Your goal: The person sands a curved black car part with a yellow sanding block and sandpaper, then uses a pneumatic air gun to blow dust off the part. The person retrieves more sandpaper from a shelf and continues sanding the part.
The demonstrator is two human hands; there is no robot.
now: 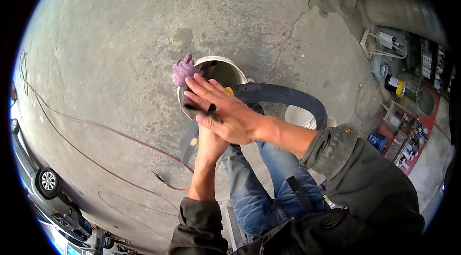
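Over the near side of the bucket (229,70), the right hand (225,113) is stretching its fingers out straight, crossing on top of the left hand (211,140), whose fingers are hiding underneath, so I can't tell its grip! A small dark piece (212,109) is peeking out by the right thumb. 1 dark curved strip (293,95) is arching to the bucket's right, and 1 purple cloth (183,71) is hanging over the bucket's left rim.

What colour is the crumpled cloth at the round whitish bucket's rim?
The crumpled cloth is pinkish purple, head view.
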